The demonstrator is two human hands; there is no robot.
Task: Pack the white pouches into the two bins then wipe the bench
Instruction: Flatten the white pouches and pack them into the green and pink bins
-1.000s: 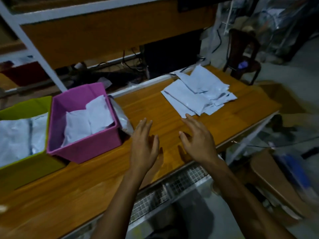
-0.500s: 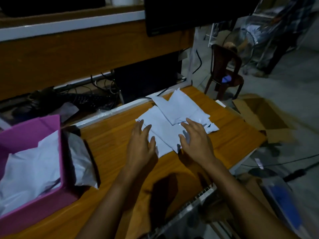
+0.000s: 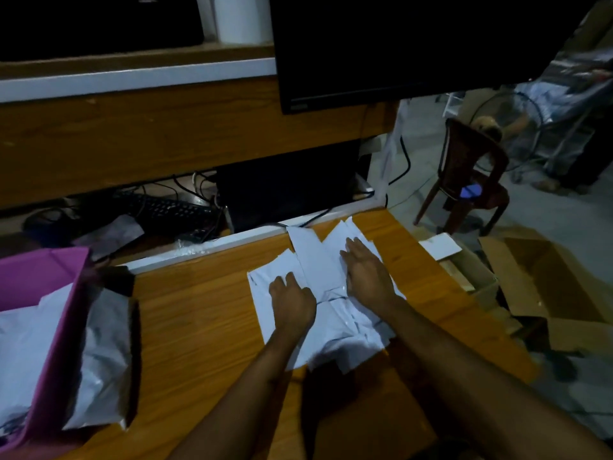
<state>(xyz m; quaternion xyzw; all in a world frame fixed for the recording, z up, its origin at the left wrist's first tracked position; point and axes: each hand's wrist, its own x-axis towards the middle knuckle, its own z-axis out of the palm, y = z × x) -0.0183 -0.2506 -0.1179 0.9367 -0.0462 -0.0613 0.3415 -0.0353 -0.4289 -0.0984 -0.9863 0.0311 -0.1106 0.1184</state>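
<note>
A loose pile of white pouches (image 3: pixel 318 260) lies on the wooden bench (image 3: pixel 199 327), right of centre. My right hand (image 3: pixel 366 275) rests flat on the pile's right side with its fingers spread. On the pile's left part sits my left hand (image 3: pixel 292 302), fingers bent down onto a pouch; a grip is not visible. At the left edge stands the pink bin (image 3: pixel 61 340) with white pouches (image 3: pixel 20 343) inside. One more pouch (image 3: pixel 102 353) leans against the bin's outer right wall. The second bin is out of view.
A dark monitor (image 3: pixel 414 44) hangs over the bench's back, with a keyboard (image 3: pixel 166 207) and cables behind the white rail. On the floor to the right are a brown plastic chair (image 3: pixel 471 180) and open cardboard boxes (image 3: pixel 547 287). The bench's right edge is close to the pile.
My view has swung right, so the green bin has left the frame. Both hands have reached forward from the bare bench onto the pile of pouches.
</note>
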